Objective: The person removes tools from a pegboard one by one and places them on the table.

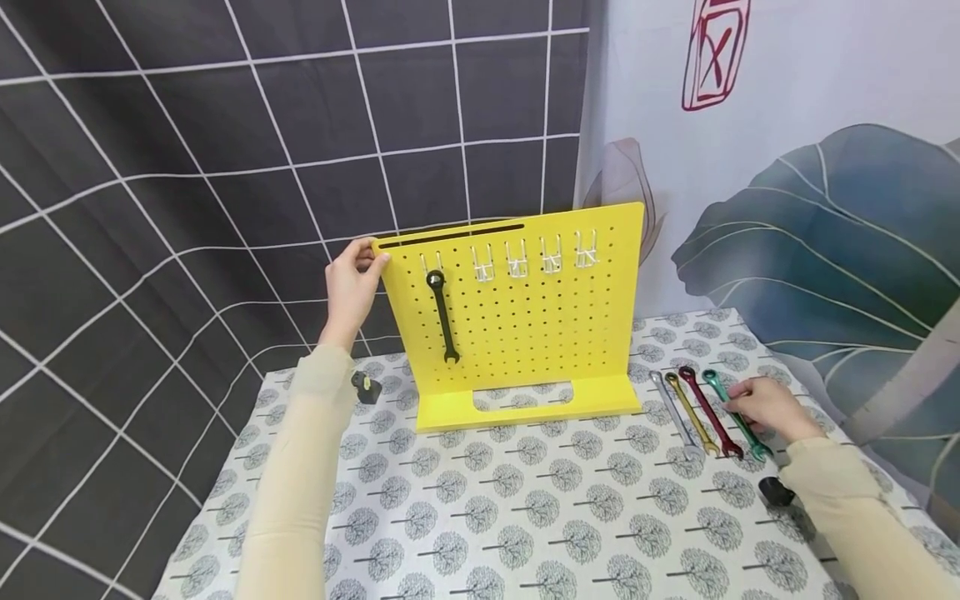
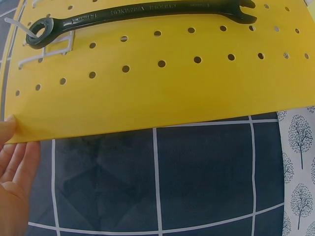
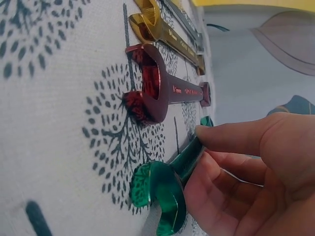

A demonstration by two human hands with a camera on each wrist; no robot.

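My left hand pinches the upper left corner of a yellow pegboard, thumb in front and fingers behind. A black combination wrench hangs by its ring end from the leftmost white hook. At the right of the table, my right hand pinches the shaft of a green combination wrench between thumb and fingers. Beside it lie a red wrench, a gold wrench and a silver wrench, side by side with ring ends away from me.
Several white wire hooks line the top of the board right of the black wrench. The table wears a tree-print cloth. Behind stand a dark gridded curtain and a pale curtain with leaf prints.
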